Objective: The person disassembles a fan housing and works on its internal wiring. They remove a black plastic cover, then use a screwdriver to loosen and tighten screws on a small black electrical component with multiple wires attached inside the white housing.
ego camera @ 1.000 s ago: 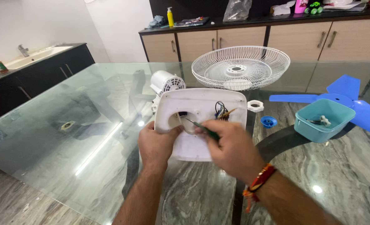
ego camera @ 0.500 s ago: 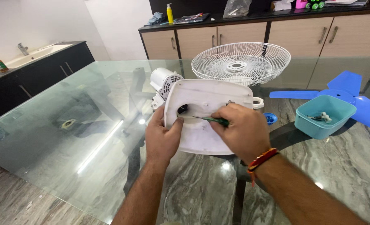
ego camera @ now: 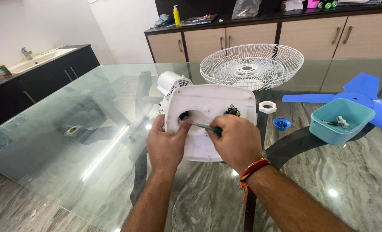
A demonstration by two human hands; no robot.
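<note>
Item: white plastic fan base [ego camera: 212, 124] tilted on my glass worktop [ego camera: 83, 129], my left hand [ego camera: 167, 146] gripping its edge, my right hand [ego camera: 234, 141] clamped on a green-handled screwdriver [ego camera: 204, 126].

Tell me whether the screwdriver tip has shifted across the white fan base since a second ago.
Yes. The green screwdriver tip has gone left across the white fan base, from near the dark wiring to the round hole by the left hand.
</note>
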